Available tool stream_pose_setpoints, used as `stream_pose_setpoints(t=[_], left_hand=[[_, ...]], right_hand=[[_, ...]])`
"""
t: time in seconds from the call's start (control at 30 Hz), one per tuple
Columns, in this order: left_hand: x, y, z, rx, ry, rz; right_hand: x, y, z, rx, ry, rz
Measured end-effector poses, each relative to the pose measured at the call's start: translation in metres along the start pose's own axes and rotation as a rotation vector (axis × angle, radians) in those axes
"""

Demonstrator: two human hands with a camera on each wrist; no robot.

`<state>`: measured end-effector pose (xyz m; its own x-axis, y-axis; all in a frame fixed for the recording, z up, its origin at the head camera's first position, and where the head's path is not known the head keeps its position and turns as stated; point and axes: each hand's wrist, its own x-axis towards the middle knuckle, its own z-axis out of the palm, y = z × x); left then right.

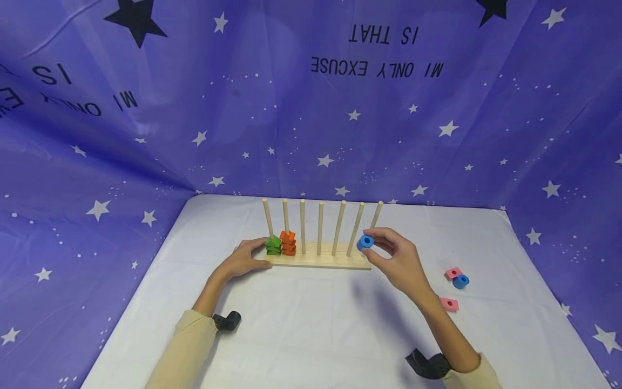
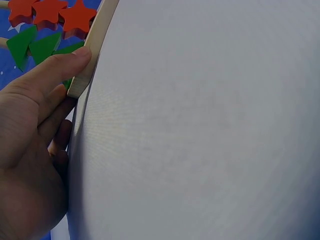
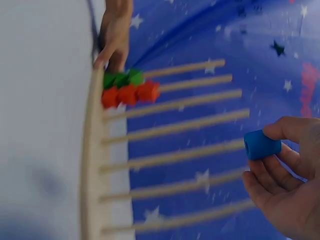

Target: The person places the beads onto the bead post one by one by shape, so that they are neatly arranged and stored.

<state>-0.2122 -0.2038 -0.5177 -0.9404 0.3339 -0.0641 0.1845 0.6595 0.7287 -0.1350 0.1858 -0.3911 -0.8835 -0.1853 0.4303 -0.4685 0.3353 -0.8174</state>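
My right hand [image 1: 400,265] pinches a blue cylinder [image 1: 365,242] with a hole through it between thumb and fingers. In the head view it overlaps the right end of a wooden peg board [image 1: 320,261]; in the right wrist view, the blue cylinder [image 3: 262,145] shows near the tips of the pegs. My left hand [image 1: 241,259] holds the board's left end, its thumb [image 2: 75,57] along the edge in the left wrist view. Green triangular blocks [image 1: 274,246] are stacked on the leftmost peg, and orange-red star blocks [image 1: 289,244] on the peg beside it. The other pegs are bare.
To the right on the white tablecloth [image 1: 311,324] lie a pink block [image 1: 454,273] against another blue cylinder [image 1: 461,281], and a second pink block [image 1: 450,304] nearer me, partly behind my right forearm. A purple star-printed cloth [image 1: 291,119] stands behind and at the sides.
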Motion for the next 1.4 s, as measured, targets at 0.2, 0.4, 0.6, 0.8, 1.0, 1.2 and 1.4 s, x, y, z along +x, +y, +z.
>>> stream_pose_setpoints(t=[0.2, 0.4, 0.6, 0.8, 1.0, 1.2, 1.4], left_hand=[[0.001, 0.001, 0.000, -0.007, -0.009, -0.005], [0.002, -0.001, 0.000, -0.010, -0.024, -0.046], [0.001, 0.000, -0.001, -0.011, -0.019, -0.031], [0.002, 0.000, -0.001, -0.007, -0.020, -0.026], [0.001, 0.000, -0.002, -0.006, -0.023, -0.021], [0.001, -0.001, -0.001, -0.001, -0.020, -0.028], [0.003, -0.003, 0.000, -0.011, -0.018, -0.022]], right_hand=[[0.032, -0.024, 0.028, 0.115, -0.080, -0.091], [0.064, -0.037, 0.053, 0.151, -0.081, -0.133], [0.089, -0.045, 0.073, 0.122, -0.050, -0.142], [0.103, -0.044, 0.087, 0.062, -0.036, -0.102], [0.104, -0.035, 0.097, 0.061, -0.025, -0.035], [0.094, -0.017, 0.110, 0.104, 0.028, 0.008], [0.081, 0.002, 0.126, 0.251, 0.117, 0.073]])
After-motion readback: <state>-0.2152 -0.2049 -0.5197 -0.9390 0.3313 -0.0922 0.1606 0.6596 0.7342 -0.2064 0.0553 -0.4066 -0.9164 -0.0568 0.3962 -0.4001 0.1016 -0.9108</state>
